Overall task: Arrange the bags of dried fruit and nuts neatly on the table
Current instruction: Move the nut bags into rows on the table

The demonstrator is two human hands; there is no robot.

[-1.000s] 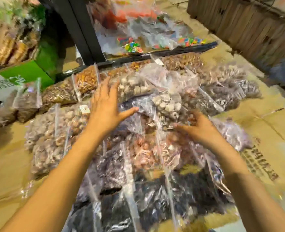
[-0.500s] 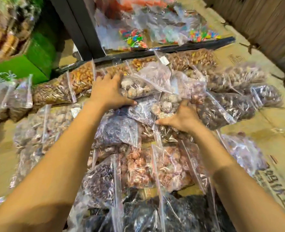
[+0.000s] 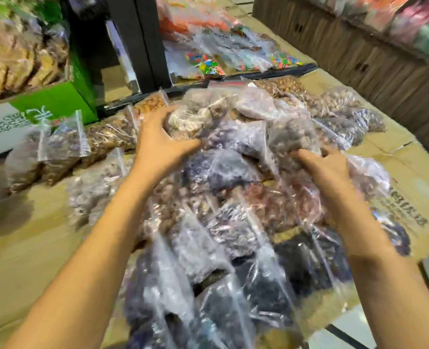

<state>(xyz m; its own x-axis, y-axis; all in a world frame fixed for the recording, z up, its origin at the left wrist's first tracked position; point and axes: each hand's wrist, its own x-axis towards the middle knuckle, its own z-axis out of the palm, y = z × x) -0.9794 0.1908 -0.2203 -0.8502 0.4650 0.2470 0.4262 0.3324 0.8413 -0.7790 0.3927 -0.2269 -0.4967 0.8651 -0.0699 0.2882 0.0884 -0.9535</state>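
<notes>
Both hands reach into the heap of bags (image 3: 233, 197) covering the cardboard (image 3: 32, 235). Left hand (image 3: 161, 141) grips a pale-nut bag (image 3: 190, 119) at the heap's far side; right hand (image 3: 328, 167), fingers curled, presses a grey bag (image 3: 291, 137) just beside it, its grasp unclear through blur.

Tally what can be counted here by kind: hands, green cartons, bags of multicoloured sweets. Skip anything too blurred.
Hands: 2, left hand and right hand
Green carton: 1
Bags of multicoloured sweets: 2, one and another
Total: 5
The heaped dried-fruit bags overlap and blur too much to count.
</notes>
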